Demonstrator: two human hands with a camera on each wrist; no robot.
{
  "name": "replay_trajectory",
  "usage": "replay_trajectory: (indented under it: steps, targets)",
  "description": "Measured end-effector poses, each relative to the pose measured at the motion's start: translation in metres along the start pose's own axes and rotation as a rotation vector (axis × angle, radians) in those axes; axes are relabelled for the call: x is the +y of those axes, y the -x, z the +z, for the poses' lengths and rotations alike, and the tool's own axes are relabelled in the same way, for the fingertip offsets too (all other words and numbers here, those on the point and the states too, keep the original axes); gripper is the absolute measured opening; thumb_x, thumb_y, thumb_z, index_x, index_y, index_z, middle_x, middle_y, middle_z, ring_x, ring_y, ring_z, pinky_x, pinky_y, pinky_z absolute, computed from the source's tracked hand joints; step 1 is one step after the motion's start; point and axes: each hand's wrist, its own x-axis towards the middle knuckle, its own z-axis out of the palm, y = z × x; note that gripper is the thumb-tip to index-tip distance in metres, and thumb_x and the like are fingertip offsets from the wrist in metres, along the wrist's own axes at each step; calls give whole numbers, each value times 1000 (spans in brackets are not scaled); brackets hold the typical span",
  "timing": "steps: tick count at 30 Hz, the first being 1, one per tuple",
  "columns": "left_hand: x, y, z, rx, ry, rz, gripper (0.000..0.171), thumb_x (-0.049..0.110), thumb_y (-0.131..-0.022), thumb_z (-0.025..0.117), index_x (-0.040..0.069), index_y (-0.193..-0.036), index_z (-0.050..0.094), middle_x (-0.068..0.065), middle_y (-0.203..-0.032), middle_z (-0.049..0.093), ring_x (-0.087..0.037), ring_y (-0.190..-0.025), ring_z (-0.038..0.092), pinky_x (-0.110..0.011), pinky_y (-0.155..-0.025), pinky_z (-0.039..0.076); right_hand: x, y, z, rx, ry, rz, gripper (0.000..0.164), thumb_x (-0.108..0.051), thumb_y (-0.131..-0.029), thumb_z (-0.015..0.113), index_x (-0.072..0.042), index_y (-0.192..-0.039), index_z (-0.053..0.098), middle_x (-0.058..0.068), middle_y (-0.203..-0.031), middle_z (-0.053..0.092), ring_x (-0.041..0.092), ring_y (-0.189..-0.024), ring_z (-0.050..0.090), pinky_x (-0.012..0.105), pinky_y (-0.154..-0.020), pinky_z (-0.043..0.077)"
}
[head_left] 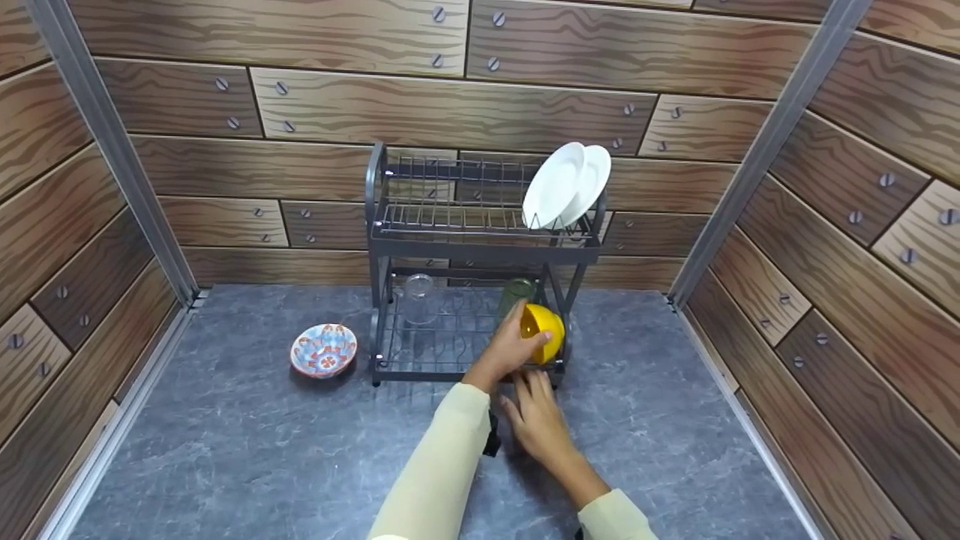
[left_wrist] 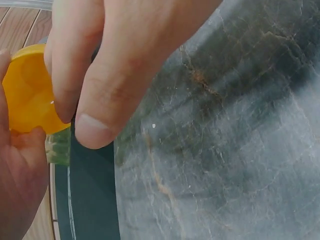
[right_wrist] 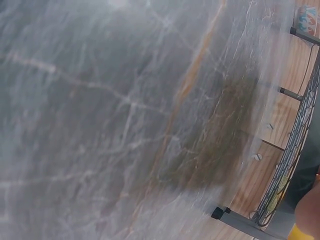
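Observation:
In the head view my left hand (head_left: 514,341) grips a yellow bowl (head_left: 555,330) by its rim, with the thumb across the edge. The bowl is tipped on its side at the right end of the lower tier of a black dish rack (head_left: 465,375), its hollow facing left. Just below, my right hand (head_left: 541,420) reaches to the rack's front rail, fingers extended. Seen from the left wrist, its fingertips (left_wrist: 95,131) overlap the dark rail close by the bowl. Behind the left hand stands a green glass (head_left: 517,289), partly hidden.
A clear glass (head_left: 418,300) stands at the left of the lower tier. Two white plates (head_left: 553,187) lean upright at the right of the upper tier. Left of the rack, a patterned bowl (head_left: 324,351) sits on the grey marbled surface (head_left: 247,450). Wood-patterned walls (head_left: 360,105) enclose three sides.

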Motion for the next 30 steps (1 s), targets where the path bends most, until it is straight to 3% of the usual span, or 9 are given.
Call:
replay_trajectory:
  steps: [9, 14, 23, 30]
  targets:
    - [-8, -1, -3, -8, -85, 48, 57, 28, -98, 53, 15, -150, 33, -6, -150, 39, -25, -131, 44, -40, -107, 38, -3, -2, 0, -19, 6, 12, 52, -32, -99, 51, 5, -135, 49, 18, -138, 45, 36, -132, 37, 48, -115, 20]
    - [-13, 3, -3, -1, -51, 52, 55, 26, -98, 54, 13, -149, 35, -10, -145, 44, -26, -125, 50, -40, -103, 42, -3, -2, 0, -6, 15, 12, 52, -31, -98, 52, 6, -135, 49, 17, -139, 45, 34, -132, 37, 48, -113, 22]
    - [-13, 11, -2, 4, -20, 42, 55, 26, -97, 56, 10, -147, 38, -12, -146, 42, -28, -126, 50, -40, -102, 43, 0, -3, 2, 28, 16, -21, 50, -27, -95, 56, 7, -131, 51, 17, -133, 48, 34, -128, 40, 48, -113, 23]
    - [-16, 22, -11, 27, -35, 104, 57, 29, -95, 60, 11, -145, 41, -9, -147, 41, -29, -130, 46, -40, -105, 41, 3, -3, 2, -10, 7, -4, 50, -28, -96, 54, 5, -133, 51, 16, -135, 47, 30, -129, 39, 48, -114, 24]
